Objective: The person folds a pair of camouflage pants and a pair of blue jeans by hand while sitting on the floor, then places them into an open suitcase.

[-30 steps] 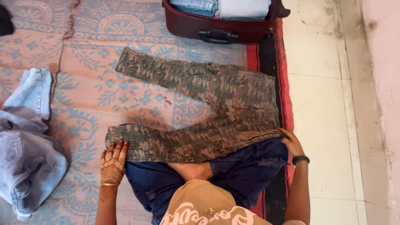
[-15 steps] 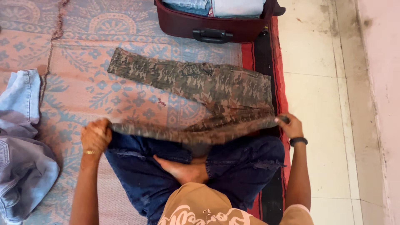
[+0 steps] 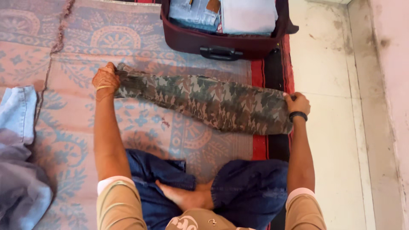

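Woven in pink and blue, the patterned mat covers the floor, with a red-and-black strip along its right side. At its far edge stands an open maroon suitcase holding folded clothes. Camouflage trousers lie folded leg over leg across the mat, between suitcase and crossed legs. Light blue jeans lie heaped at the left edge. The left hand pinches the trouser hems with closed fingers; the right hand grips the waistband.
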